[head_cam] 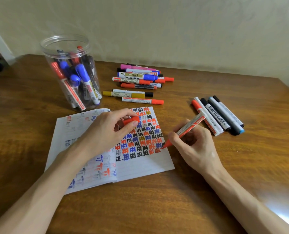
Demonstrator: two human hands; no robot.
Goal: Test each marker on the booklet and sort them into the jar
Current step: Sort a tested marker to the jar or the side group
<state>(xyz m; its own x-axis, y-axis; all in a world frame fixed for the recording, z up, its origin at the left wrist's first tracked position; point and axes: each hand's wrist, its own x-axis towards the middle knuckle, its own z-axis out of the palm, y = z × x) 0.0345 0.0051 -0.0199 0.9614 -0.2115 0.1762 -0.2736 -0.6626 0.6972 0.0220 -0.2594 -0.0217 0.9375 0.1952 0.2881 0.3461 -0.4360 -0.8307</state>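
Note:
An open booklet (145, 168) lies in front of me, its right page filled with red, blue, black and yellow marks. My right hand (196, 146) grips an uncapped red marker (190, 125), whose tip touches the right edge of the page beside the last red mark. My left hand (105, 130) rests on the booklet and pinches the red cap (131, 120) between thumb and fingers. A clear plastic jar (69, 65) stands upright at the back left, holding several red, blue and black markers.
A pile of assorted markers (140, 78) lies at the back centre, with a yellow marker (123, 94) and a red marker (142, 100) in front of it. Several markers (219, 114) lie side by side at the right. The wall runs behind the wooden table (157, 208).

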